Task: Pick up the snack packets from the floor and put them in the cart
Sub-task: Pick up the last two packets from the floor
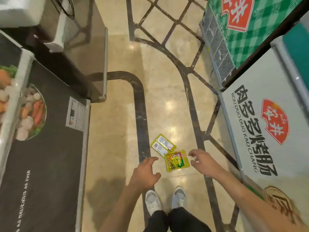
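Snack packets aren't picked up yet: face-up packet (176, 160) and face-down packet (163, 145) lie touching on the floor (117, 148), lower middle of the frame. Your left hand (145, 173) and right hand (203, 162) flank them, each grip wide and empty. No cart in view, so I'd say everything's left.

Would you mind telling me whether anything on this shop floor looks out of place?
Yes: the front-up snack packet and the label-up snack packet, both yellow, lie loose and askew, corners meeting, on the floor ahead of the white shoes. The left hand and right hand hover beside them, holding nothing.
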Demonstrator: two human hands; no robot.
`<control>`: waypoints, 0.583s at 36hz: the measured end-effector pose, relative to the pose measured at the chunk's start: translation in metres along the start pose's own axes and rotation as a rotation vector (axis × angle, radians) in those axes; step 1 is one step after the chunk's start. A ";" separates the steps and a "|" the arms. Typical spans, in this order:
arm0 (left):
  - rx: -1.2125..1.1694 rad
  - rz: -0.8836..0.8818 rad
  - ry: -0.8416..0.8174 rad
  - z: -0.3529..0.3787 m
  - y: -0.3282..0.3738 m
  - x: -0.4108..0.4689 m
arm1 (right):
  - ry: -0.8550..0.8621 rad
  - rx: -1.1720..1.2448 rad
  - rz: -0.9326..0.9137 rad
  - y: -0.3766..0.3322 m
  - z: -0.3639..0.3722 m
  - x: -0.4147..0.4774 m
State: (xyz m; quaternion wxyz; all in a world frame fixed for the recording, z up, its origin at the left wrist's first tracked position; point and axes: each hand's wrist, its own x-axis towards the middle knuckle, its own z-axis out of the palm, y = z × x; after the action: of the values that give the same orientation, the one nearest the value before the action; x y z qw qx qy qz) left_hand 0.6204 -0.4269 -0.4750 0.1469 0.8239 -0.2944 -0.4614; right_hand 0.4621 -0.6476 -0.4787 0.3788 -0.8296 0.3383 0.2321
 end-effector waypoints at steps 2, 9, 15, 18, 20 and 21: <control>0.034 0.004 -0.036 0.032 -0.021 0.031 | -0.031 -0.006 0.021 0.027 0.029 0.028; 0.325 0.083 -0.158 0.124 -0.091 0.188 | -0.120 0.039 0.058 0.131 0.131 0.149; 0.450 0.155 -0.117 0.194 -0.146 0.341 | -0.092 -0.356 -0.190 0.228 0.221 0.251; 0.492 0.214 -0.116 0.217 -0.163 0.391 | -0.137 -0.501 -0.237 0.257 0.252 0.284; 0.632 0.270 -0.096 0.231 -0.172 0.419 | -0.136 -0.484 -0.242 0.272 0.269 0.300; 0.711 0.310 -0.073 0.236 -0.175 0.429 | -0.124 -0.472 -0.230 0.278 0.277 0.306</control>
State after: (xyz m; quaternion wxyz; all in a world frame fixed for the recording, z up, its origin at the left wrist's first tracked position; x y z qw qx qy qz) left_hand 0.6533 -0.5488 -0.9794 -0.0905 0.7521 -0.5620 -0.3321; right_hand 0.4245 -0.6830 -0.9735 0.2190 -0.9121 0.1543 0.3103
